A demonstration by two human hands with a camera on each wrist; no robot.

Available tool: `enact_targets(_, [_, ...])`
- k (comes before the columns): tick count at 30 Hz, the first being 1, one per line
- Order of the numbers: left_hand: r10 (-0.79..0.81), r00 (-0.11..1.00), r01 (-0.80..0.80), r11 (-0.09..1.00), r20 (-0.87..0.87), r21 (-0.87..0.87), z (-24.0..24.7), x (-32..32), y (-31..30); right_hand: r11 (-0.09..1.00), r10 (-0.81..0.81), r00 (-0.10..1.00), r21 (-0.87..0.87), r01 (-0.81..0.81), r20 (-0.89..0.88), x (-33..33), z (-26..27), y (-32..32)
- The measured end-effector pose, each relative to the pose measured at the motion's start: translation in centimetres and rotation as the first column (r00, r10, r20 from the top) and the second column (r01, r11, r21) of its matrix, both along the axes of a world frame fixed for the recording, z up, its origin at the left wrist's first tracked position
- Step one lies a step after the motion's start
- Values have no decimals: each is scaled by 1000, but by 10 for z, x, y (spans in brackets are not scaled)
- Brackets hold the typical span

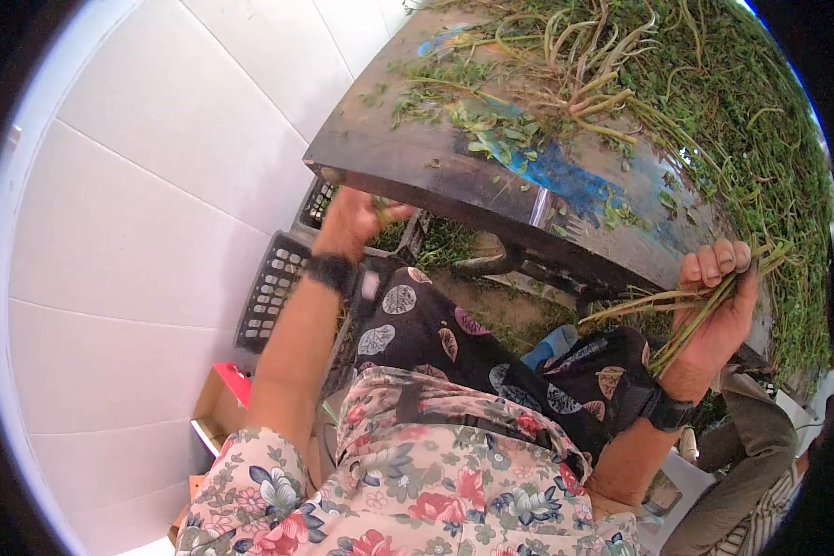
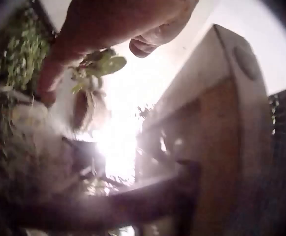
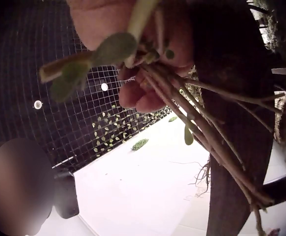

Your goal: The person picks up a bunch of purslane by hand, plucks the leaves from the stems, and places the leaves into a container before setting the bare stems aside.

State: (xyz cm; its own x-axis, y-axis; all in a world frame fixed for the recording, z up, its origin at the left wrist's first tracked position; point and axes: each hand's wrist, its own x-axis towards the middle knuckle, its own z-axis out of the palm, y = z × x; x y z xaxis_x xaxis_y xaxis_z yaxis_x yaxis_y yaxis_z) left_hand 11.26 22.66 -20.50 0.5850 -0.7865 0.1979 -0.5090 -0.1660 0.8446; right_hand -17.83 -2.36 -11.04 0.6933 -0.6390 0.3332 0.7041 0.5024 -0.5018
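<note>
My right hand [image 1: 718, 315] grips a small bunch of green stems [image 1: 704, 310] beside the table's near right corner. In the right wrist view, its fingers [image 3: 148, 101] curl round the stems [image 3: 202, 125], whose thin ends splay out below. My left hand [image 1: 350, 222] is low at the table's left end, above a dark crate with greens. The left wrist view, blurred and glaring, shows its fingers [image 2: 47, 91] apart, with a small leafy sprig [image 2: 101, 66] by them. A tangled heap of leafy stems [image 1: 741, 120] covers the far and right part of the table.
The dark wooden table [image 1: 380, 120] carries loose leaves and blue stains near its front edge. Black plastic crates [image 1: 273, 287] stand at left by the white tiled wall [image 1: 139, 232]. Greens [image 1: 447, 243] lie below the table. Patterned trousers [image 1: 445, 334] cover my legs close to its edge.
</note>
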Motion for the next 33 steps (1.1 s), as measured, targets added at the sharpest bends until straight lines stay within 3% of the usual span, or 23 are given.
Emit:
enact_targets(1, [168, 882, -224, 971, -441, -79, -24, 26, 10, 1000, 2, 1000, -1, -2, 3, 0, 0, 0])
enact_targets(2, [234, 560, -447, 893, -794, -52, -54, 53, 21, 1000, 10, 1000, -16, -10, 5, 0, 0, 0])
enact_targets(3, [185, 119, -611, 788, -976, 75, -69, 68, 24, 999, 17, 1000, -29, -17, 10, -1, 0, -2])
enact_targets(5, [319, 49, -649, 731, -947, 212, -73, 60, 28, 999, 0, 1000, -41, 0, 11, 0, -1, -1])
enact_targets(6, [271, -7, -615, 758, -962, 218, -78, 53, 32, 999, -19, 1000, -40, 19, 4, 1, -1, 2])
enact_targets(7, [196, 20, -557, 816, -980, 151, -77, 32, 33, 999, -35, 999, -39, 34, -5, 2, -1, 4])
enact_targets(9, [47, 140, -261, 965, -989, 9, -81, -4, 29, 997, -40, 998, -70, 37, -43, 2, -2, 4])
enact_targets(11, [96, 370, -32, 995, -924, 91, -43, -56, 11, 996, 7, 999, -84, -10, -39, 3, -2, 3])
enact_targets(12, [-91, 690, 149, 989, -718, 19, -34, -74, 8, 995, 56, 998, -79, -57, -22, 2, -5, 5])
enact_targets(14, [-292, 826, 347, 938, -482, 26, -6, -102, -5, 987, 84, 994, -131, -94, -76, 3, -4, 18])
enact_targets(16, [-337, 768, 393, 919, -544, -15, 40, -124, -21, 966, 29, 977, -246, -81, -210, 10, 2, 49])
enact_targets(17, [-391, 757, 427, 902, -523, -55, 63, -133, -26, 786, -332, 848, -619, 5, -414, 6, -19, 56])
enact_targets(18, [-441, 746, 459, 883, -499, -93, 73, -140, -29, 715, -366, 838, -698, -24, -404, 13, -23, 65])
enact_targets(19, [-583, 700, 487, 812, -412, -322, 69, -148, -33, 637, -401, 831, -769, -49, -386, 21, -26, 74])
enact_targets(21, [-532, 733, 439, 846, -424, -303, 69, -165, -36, 747, -105, 938, -648, -145, -331, 36, -10, 90])
enact_targets(22, [-515, 719, 406, 856, -467, -320, 70, -172, -38, 722, -134, 906, -666, -190, -403, 32, -6, 92])
enact_targets(23, [-500, 800, 428, 863, -333, -268, 70, -172, -40, 697, -168, 866, -678, -234, -471, 28, -4, 91])
enact_targets(24, [-480, 857, 441, 871, -187, -215, 70, -169, -40, 741, -132, 851, -621, -256, -508, 26, -7, 90])
enact_targets(26, [-409, 895, 371, 904, -177, -212, 67, -176, -43, 818, -48, 817, -492, -298, -575, 21, -19, 87])
enact_targets(29, [-382, 645, 452, 889, -662, -72, 89, -180, -43, 858, -6, 802, -415, -302, -597, 15, -10, 85])
enact_targets(30, [-392, 663, 482, 875, -638, -36, 91, -179, -43, 833, -17, 843, -474, -286, -538, 14, -16, 81])
enact_targets(33, [-430, 717, 418, 895, -549, -154, 81, -181, -45, 837, 24, 815, -434, -332, -579, 4, -15, 78])
